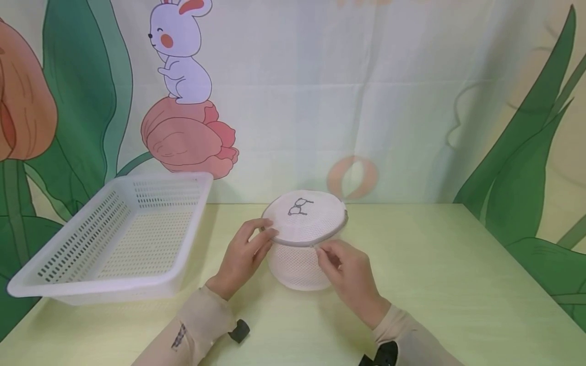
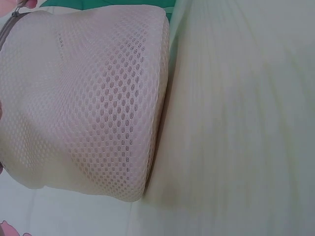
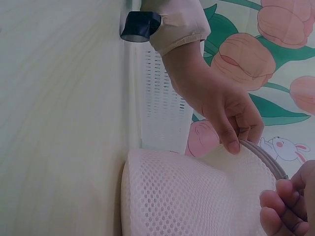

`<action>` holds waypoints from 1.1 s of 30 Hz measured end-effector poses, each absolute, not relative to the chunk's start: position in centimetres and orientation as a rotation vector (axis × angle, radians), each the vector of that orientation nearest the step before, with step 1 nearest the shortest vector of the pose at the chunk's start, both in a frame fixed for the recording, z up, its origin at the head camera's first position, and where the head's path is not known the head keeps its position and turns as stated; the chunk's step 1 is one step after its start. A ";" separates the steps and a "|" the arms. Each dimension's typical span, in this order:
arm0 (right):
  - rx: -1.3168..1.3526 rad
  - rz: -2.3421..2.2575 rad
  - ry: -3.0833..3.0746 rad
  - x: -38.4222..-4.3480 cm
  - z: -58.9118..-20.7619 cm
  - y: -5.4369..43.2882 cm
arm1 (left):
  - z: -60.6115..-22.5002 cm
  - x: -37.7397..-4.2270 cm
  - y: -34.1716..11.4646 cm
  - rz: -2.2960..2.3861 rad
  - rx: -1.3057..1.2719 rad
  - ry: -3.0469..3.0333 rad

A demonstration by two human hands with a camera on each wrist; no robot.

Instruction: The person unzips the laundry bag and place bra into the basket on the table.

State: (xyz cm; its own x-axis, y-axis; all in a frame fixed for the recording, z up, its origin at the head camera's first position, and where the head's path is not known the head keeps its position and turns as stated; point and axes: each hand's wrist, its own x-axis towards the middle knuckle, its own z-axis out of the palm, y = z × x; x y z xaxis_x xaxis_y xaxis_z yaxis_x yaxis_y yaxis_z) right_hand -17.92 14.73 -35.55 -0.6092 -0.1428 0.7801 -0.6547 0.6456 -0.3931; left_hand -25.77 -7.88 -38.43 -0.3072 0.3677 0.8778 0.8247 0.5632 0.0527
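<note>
A white mesh laundry bag (image 1: 297,269), round like a drum, stands upright on the table in the head view. Its flat lid (image 1: 320,218) has a grey edge and a dark printed outline resembling glasses or a bra. My left hand (image 1: 242,254) holds the lid's left edge between thumb and fingers. At the front right of that edge, my right hand (image 1: 350,274) pinches the zipper's small pull. The grey zipper (image 3: 268,160) runs between both hands in the right wrist view. The left wrist view shows the mesh side (image 2: 108,98) close up; the bag's inside is hidden.
A white plastic basket (image 1: 192,244) with slotted walls stands on the left of the pale yellow-green table (image 1: 435,284). Behind the table hangs a cloth (image 1: 293,101) printed with a rabbit and flowers. Dark wrist devices (image 1: 239,331) sit on the sleeves.
</note>
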 end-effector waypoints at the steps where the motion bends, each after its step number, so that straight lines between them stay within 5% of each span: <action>1: 0.620 0.888 -2.123 -17.9 -35.5 14.7 | -38.4 -25.8 -7.9 -0.641 -0.966 -1.899; 33: 0.604 0.915 -2.133 -17.8 -35.5 14.5 | -36.6 -23.7 -5.7 -0.531 -1.073 -1.806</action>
